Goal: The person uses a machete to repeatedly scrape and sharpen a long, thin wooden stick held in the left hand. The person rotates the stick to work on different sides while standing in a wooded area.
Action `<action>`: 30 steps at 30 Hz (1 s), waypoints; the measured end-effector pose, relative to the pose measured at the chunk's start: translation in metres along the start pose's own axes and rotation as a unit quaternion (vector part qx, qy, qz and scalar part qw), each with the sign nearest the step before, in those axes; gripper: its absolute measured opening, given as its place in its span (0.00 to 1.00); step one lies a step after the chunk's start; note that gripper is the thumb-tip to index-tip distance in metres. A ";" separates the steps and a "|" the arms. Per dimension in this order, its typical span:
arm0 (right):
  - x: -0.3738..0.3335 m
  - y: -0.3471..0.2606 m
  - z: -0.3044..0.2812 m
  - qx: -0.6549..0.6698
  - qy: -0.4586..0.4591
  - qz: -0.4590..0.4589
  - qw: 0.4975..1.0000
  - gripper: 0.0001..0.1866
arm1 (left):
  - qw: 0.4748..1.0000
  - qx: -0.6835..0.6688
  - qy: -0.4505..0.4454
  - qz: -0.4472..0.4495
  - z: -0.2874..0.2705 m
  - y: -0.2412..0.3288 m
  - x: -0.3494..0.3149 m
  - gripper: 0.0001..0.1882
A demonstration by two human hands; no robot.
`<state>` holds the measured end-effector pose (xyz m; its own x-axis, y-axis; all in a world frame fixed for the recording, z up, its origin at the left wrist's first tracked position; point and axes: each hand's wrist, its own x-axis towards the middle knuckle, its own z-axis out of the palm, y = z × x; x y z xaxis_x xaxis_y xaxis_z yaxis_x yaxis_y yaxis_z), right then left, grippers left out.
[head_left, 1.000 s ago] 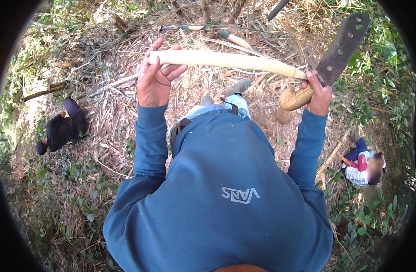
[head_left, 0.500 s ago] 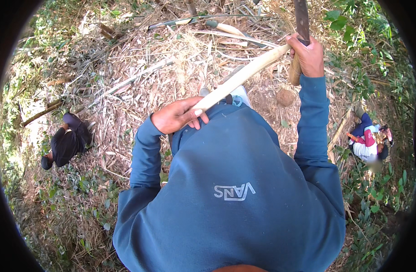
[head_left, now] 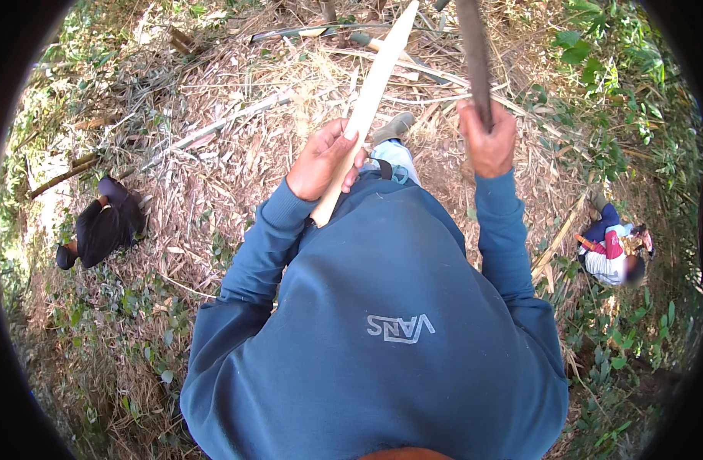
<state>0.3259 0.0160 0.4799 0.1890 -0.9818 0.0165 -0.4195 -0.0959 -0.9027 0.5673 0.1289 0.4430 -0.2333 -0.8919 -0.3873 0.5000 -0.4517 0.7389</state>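
Now, head view: right grip, clenched around the knife, has let go of the pale stick. Left grip alone grasps the pale stick, slanting forward from near the blue sweatshirt, so the knife looks free to move.

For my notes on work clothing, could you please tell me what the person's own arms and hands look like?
The left sleeve and right sleeve are long, plain and dark blue, and reach the wrists, where each ends in a snug cuff of the same colour. The left hand and right hand wear no gloves.
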 end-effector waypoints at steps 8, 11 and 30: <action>-0.052 0.005 0.036 -0.169 -0.054 -0.089 0.980 0.09 | 0.996 -0.083 0.015 0.022 0.019 -0.004 0.004 0.11; -0.049 0.004 0.042 -0.186 -0.054 -0.125 0.973 0.09 | 0.997 -0.066 0.048 0.018 0.024 -0.004 0.003 0.11; -0.016 0.014 0.037 -0.205 0.000 -0.130 0.970 0.12 | 0.999 -0.048 0.017 -0.016 0.031 0.001 -0.002 0.11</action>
<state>0.3504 0.0362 0.4513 0.3350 -0.9161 0.2202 -0.6754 -0.3964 -0.6219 0.5418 0.1295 0.4614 -0.2228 -0.8755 -0.4289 0.5713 -0.4737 0.6702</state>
